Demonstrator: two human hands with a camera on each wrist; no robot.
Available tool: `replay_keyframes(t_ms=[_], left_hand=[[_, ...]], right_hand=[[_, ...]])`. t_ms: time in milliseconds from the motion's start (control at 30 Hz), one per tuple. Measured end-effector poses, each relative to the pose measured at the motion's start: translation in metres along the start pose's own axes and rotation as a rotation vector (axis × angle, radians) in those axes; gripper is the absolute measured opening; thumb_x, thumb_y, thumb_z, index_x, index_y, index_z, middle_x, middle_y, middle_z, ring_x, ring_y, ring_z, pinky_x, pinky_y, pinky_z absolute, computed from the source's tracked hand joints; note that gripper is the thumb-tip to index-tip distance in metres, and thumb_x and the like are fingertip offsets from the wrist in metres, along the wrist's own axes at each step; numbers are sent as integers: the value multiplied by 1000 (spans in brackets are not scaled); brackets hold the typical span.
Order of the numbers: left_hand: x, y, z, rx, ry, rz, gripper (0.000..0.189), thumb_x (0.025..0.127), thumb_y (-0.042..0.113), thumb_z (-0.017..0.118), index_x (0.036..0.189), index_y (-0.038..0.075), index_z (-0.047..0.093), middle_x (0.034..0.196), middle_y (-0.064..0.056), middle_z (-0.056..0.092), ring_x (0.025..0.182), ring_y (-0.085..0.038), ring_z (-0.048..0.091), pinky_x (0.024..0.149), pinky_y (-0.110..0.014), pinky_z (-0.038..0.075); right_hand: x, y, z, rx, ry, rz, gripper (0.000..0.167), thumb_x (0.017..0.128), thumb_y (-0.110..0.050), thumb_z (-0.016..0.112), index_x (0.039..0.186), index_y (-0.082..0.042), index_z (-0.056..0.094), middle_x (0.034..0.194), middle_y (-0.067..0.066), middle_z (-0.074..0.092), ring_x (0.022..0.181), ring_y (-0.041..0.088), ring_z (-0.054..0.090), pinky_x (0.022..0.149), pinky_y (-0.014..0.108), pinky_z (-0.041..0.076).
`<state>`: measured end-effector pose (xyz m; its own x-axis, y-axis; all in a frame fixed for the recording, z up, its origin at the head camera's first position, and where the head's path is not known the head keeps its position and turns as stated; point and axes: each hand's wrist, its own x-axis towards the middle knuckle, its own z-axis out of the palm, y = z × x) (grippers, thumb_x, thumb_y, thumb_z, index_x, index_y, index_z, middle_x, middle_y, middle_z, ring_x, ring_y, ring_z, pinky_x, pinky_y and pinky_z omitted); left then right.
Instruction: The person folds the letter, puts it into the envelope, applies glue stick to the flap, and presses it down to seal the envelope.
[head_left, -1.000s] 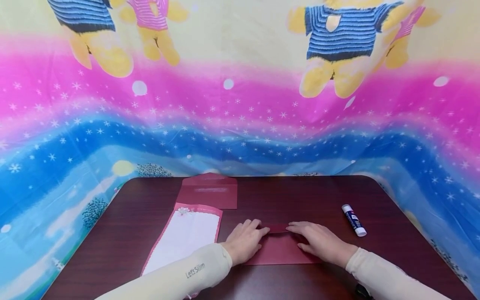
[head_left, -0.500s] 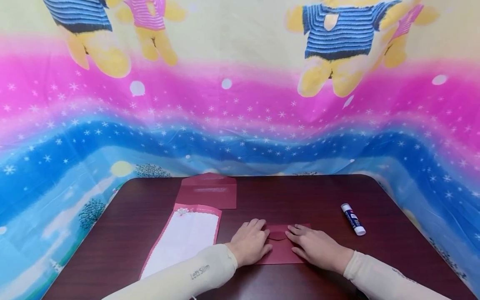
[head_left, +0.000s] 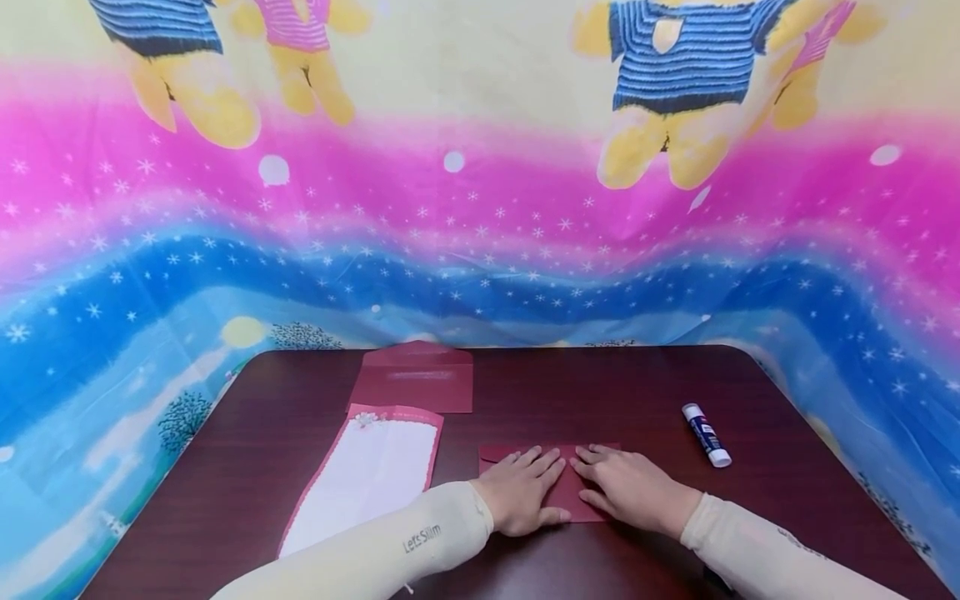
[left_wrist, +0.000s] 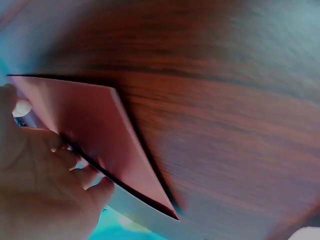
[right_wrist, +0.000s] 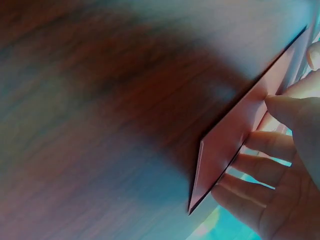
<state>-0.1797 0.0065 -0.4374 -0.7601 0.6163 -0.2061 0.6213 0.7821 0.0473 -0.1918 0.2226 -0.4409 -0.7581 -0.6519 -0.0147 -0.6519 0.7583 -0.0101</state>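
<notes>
A dark red envelope [head_left: 567, 490] lies on the table in front of the person, its flap folded down. My left hand [head_left: 517, 493] rests on its left half with straight fingers spread across the flap and the thumb near the front edge. On the right half my right hand [head_left: 637, 485] presses with extended fingers, its fingertips close to the left hand's. Both hands hide much of the envelope in the head view. In the left wrist view the envelope [left_wrist: 100, 125] shows its bare left part; the right wrist view shows the envelope [right_wrist: 225, 162] under the thumb and fingers.
Left of the hands lies a white letter sheet [head_left: 367, 475] with a red border, partly under the left sleeve. Behind it a second red envelope [head_left: 412, 393] has its flap raised. A glue stick [head_left: 706, 435] lies at the right. A patterned cloth [head_left: 465, 275] hangs behind the table.
The flap has gone from raised to folded down against the envelope. My left hand has slid right and flattened across it; the right hand has shifted slightly on the envelope.
</notes>
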Motion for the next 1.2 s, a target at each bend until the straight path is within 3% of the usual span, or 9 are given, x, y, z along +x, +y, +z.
replay_keyframes(t_ms=[333,633,767,933,1100,1200], left_hand=[[-7,-8,-5,-23,-64,1,75,99,71,35,160,28,28,168,13,24,156,-10,24,126,-32,25],[-31,-31,-7,-108,-88,0,72,101,64,40,159,22,32,168,8,26,156,-15,26,125,-36,27],[-41,-41,-6,-64,-101,-2,75,99,63,47,159,22,31,168,8,26,156,-15,27,125,-37,29],[-46,-44,-5,40,-107,39,82,93,61,59,160,22,30,167,7,27,155,-14,29,123,-33,31],[-45,-45,-5,58,-104,38,83,92,60,61,160,23,30,167,8,28,154,-13,30,123,-32,31],[-45,-47,-6,63,-105,39,83,92,60,61,159,23,31,167,8,29,154,-12,30,123,-32,31]], right_hand=[[-1,1,-2,59,17,29,42,95,-35,68,127,-6,71,129,19,69,120,35,67,92,50,57],[-1,3,1,85,9,34,44,97,-36,66,130,-7,69,133,18,68,124,35,65,96,51,55],[0,3,0,92,-10,44,45,97,-36,66,131,-7,68,134,18,67,125,34,64,97,50,55],[-1,0,-1,95,-23,49,46,96,-38,67,129,-6,69,132,19,67,123,36,65,96,51,55],[5,-7,-4,90,1,84,52,92,-45,70,126,-6,70,129,17,70,120,34,66,95,51,56],[11,-19,-4,90,29,66,61,91,-50,68,132,-5,66,136,16,65,127,33,62,99,51,54]])
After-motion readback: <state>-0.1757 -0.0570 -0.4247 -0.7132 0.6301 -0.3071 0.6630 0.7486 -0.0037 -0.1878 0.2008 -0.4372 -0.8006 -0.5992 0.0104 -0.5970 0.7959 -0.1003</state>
